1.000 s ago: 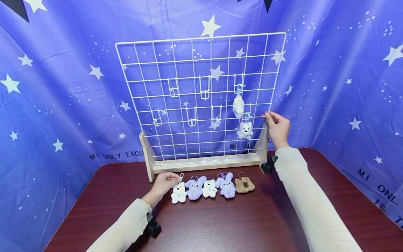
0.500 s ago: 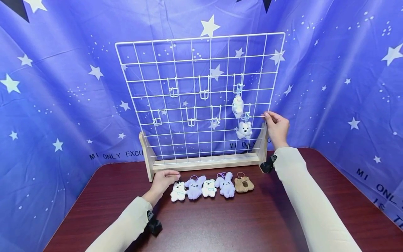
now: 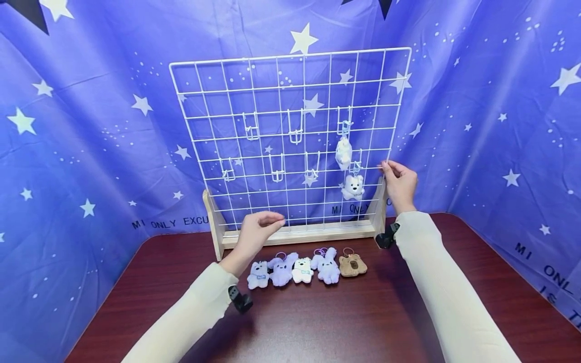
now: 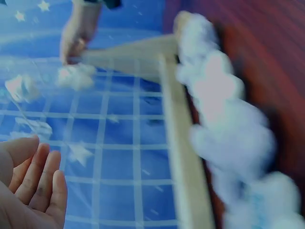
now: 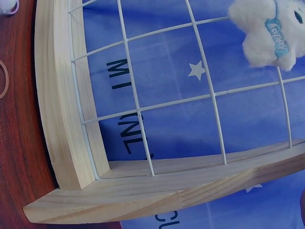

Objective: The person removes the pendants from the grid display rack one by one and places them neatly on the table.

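Note:
My left hand (image 3: 259,229) is raised in front of the lower part of the white wire grid panel (image 3: 268,195), holding nothing; its loosely bent fingers (image 4: 42,179) show in the left wrist view. On the right, my right hand (image 3: 400,184) pinches the panel's side wire between thumb and fingers. Two white plush bear keychains hang near that hand, an upper one (image 3: 343,153) turned sideways and a lower one (image 3: 353,187) facing forward. Below my left hand, a row on the table has a white bear (image 3: 258,275), a purple rabbit (image 3: 282,270), another white bear (image 3: 302,270), another purple rabbit (image 3: 328,267) and a brown bear (image 3: 352,266).
A wooden base (image 3: 299,234) holds the panel upright, with a side support at each end. Several bare wire hooks, such as an upper middle hook (image 3: 296,133), hang on the grid. A starry blue curtain (image 3: 499,126) surrounds the dark red table (image 3: 340,322).
My left hand had the leftmost white bear's clasp at its fingertips, let it go, then rose up and to the right, away from the row. My right hand stays at the panel's edge.

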Demonstrator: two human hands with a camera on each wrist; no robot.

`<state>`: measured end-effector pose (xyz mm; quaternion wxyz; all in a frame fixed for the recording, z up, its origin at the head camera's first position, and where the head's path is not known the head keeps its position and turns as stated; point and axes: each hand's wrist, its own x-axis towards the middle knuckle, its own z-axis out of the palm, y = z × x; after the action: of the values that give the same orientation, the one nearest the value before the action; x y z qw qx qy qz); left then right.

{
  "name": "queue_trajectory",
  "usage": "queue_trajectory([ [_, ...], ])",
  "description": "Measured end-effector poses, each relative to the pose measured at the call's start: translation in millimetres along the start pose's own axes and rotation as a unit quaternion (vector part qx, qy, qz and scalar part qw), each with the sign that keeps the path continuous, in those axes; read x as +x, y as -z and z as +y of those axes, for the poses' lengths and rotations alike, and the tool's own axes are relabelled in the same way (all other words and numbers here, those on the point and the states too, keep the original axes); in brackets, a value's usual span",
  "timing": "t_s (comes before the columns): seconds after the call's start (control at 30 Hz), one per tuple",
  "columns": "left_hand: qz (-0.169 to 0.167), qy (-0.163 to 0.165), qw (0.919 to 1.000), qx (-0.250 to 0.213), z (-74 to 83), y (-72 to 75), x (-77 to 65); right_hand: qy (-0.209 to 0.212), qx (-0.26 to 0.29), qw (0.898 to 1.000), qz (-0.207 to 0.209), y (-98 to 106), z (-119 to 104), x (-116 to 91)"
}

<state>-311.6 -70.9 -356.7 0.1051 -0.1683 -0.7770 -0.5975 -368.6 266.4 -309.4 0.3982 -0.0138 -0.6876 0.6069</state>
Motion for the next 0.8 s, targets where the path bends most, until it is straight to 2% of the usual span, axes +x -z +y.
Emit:
queue_trajectory([
  [0.2,-0.016,-0.040,0.9990,-0.004,42.4,-16.2,15.0,-0.003,-0.012,1.000,0.008,-1,17,6],
  [0.4,-0.011,-0.067,0.9975,-0.020,73.7,-33.5,32.2,0.006,-0.019,1.000,0.010,-1,22,8],
  [0.63,-0.008,-0.090,0.9951,-0.040,103.6,-51.3,49.6,0.002,-0.026,1.000,0.005,-1,19,7],
  [0.8,0.003,-0.112,0.9929,-0.038,115.7,-62.5,64.7,-0.007,-0.029,1.000,0.005,-2,21,8],
])
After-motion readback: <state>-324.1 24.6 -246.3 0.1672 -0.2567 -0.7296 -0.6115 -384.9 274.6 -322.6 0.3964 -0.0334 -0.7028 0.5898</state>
